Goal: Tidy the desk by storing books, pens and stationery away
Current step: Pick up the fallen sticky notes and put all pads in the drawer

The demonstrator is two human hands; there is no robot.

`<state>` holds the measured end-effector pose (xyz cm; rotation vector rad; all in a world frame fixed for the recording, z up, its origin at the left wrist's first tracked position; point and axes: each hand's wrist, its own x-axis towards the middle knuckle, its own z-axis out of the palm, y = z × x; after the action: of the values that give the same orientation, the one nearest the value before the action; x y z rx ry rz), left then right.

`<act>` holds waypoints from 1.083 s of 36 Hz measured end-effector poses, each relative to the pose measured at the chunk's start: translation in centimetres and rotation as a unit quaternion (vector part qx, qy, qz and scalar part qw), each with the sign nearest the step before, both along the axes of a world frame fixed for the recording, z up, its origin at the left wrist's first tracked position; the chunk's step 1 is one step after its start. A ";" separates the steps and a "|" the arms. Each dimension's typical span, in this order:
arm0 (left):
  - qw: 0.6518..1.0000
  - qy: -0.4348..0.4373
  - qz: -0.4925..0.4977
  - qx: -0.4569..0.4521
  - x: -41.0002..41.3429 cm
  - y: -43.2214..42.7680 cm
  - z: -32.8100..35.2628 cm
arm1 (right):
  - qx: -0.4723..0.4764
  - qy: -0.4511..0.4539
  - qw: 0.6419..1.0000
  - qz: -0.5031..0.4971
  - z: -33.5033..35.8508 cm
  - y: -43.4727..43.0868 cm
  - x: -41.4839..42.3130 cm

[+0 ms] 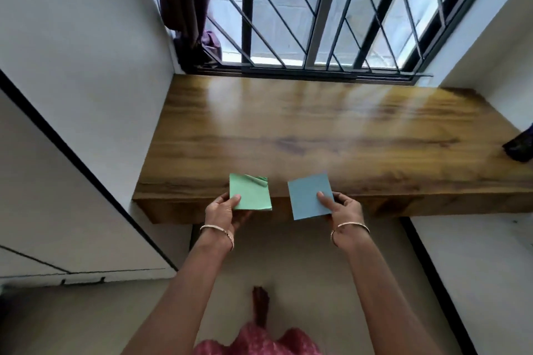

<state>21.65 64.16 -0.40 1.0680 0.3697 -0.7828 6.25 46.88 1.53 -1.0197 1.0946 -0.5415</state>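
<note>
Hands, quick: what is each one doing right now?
Left hand: closed on the green note pad, thumb on top.
Right hand: closed on the blue note pad, thumb on top.

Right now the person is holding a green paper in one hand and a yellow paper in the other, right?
Not quite. The head view shows the left hand holding the green paper, but the paper in the right hand is blue, not yellow.

Window point(317, 8) daylight, desk point(317, 130) glare, motion blur
</note>
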 end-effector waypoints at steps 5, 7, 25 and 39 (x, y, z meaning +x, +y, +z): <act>0.999 -0.001 0.007 0.032 4.0 -4.7 -1.3 | 0.005 0.037 0.999 0.001 -2.4 -5.5 5.7; 0.998 -0.004 0.002 0.057 5.2 -6.4 -1.8 | 0.010 0.056 0.998 0.003 -3.3 -7.4 7.5; 0.739 -0.402 -0.143 0.522 8.4 -8.1 -5.2 | -0.301 0.426 0.845 0.121 -5.4 -12.3 12.5; 0.702 -0.420 -0.367 0.444 3.0 -2.6 -6.0 | -0.420 0.276 0.857 0.111 -6.5 -3.6 3.6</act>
<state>24.64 61.54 -6.39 2.4427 -0.6094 -0.6884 9.82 43.30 -5.00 -2.1466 1.2259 -0.5585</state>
